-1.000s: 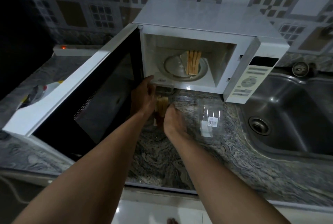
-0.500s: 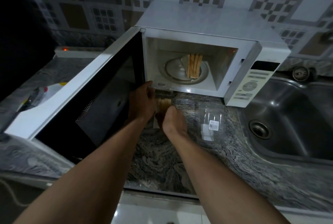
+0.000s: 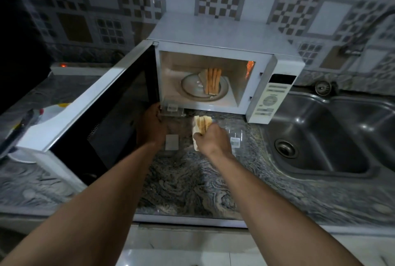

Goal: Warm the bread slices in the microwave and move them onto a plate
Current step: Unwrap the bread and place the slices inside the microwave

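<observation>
**Q:** What carries the scene?

**A:** A worktop [image 3: 192, 191] of swirled grey stone. On it stands a boxy white microwave [image 3: 213, 30], its dark-glazed door [image 3: 89, 103] swung wide to the left. To the right lies a stainless-steel sink [image 3: 320, 137] with rounded corners.

**Q:** Where is the bread?

**A:** In two lots. Thin upright slices [image 3: 211, 81], edges lit orange, stand side by side on the round glass turntable [image 3: 190, 90] inside the cavity. A second stack of slices [image 3: 202, 124], pale with browned faces, is held just in front of the microwave's lower edge.

**Q:** And the hands?

**A:** The right hand [image 3: 213, 139] has its grip clamped on that stack. The left hand [image 3: 150, 124] lies against a clear plastic pack [image 3: 172, 112]. Its fingers are hidden, so one cannot tell whether its grip is apart or together.
</observation>
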A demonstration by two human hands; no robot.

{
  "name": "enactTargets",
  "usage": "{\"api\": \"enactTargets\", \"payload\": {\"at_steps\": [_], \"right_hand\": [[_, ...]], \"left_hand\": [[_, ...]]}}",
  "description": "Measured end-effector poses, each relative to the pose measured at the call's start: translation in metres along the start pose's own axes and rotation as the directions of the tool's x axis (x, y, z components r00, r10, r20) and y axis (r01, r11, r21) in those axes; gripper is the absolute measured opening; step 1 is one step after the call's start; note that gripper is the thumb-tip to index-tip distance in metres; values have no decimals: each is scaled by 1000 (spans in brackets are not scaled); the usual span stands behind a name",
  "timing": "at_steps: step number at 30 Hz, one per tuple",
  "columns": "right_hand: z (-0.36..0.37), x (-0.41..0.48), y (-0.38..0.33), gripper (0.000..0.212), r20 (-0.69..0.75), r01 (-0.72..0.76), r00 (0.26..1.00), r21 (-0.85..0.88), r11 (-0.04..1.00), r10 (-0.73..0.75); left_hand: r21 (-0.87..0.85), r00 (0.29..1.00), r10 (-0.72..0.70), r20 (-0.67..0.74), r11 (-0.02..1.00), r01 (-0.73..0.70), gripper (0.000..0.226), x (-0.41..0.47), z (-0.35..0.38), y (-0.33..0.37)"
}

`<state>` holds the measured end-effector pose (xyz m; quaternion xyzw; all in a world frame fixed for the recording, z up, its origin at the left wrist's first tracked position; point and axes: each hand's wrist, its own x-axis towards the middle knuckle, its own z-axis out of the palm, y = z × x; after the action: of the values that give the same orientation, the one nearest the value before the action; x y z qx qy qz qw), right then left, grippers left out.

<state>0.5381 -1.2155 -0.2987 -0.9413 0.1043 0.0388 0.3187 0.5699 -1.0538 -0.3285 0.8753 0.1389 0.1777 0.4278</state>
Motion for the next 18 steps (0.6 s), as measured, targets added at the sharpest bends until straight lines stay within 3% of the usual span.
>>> {"api": "enactTargets", "payload": {"at_steps": [2, 6, 9, 11, 14, 18], "right_hand": [[-7, -1, 2, 40, -13, 6, 1000, -11, 1000, -6], [-18, -3, 2, 40, -37, 19, 999, -23, 1000, -20], [-26, 0, 0, 35, -71, 30, 997, -13, 999, -30], [-33, 2, -2, 35, -86, 35, 996, -12, 999, -36], [-46, 9, -3, 32, -104, 53, 993, -11, 999, -54], [-56, 22, 1, 28, -111, 57, 992, -24, 998, -60]], "left_hand": [[-14, 998, -49, 27, 999, 50, 54, -6, 0, -1], [-52, 996, -86, -13, 995, 85, 38, -17, 4, -2], [-9, 997, 67, -48, 998, -67, 59, -34, 3, 14], [89, 969, 232, -86, 970, -225, 55, -46, 2, 27], [160, 934, 357, -6, 922, -352, 41, -60, 16, 40], [76, 939, 280, 197, 951, -300, 32, -69, 53, 41]]}}
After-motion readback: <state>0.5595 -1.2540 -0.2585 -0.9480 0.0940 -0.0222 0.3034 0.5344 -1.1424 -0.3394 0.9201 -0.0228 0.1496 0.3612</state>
